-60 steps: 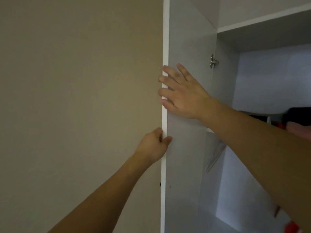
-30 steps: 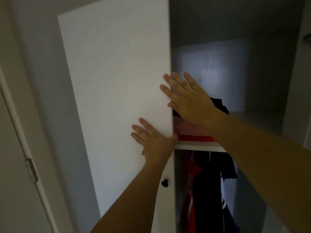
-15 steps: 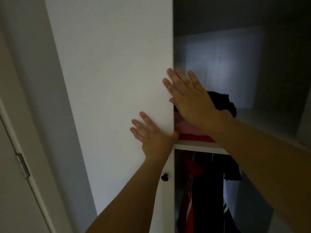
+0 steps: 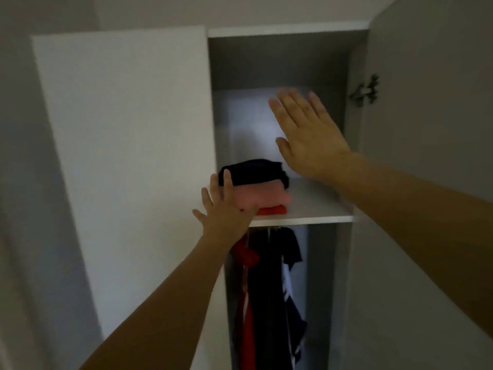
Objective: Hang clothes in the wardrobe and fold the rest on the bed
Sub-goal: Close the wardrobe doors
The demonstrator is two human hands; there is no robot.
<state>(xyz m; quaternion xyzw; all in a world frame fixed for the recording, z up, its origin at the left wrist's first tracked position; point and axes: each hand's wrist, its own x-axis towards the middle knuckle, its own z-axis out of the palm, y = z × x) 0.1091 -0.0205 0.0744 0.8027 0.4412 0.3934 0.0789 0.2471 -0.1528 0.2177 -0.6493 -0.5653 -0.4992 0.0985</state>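
A white wardrobe [image 4: 280, 30] fills the view, its left door [image 4: 122, 156] shut, its right door [image 4: 426, 156] swung open. On its shelf [image 4: 314, 209] lies a folded stack [image 4: 256, 188]: dark, pink, red. Below the shelf hang dark and red clothes [image 4: 269, 295]. The left hand [image 4: 224, 212], fingers straight, lies at the left door's edge beside the stack. The right hand [image 4: 309, 137], flat and empty, is raised above the shelf.
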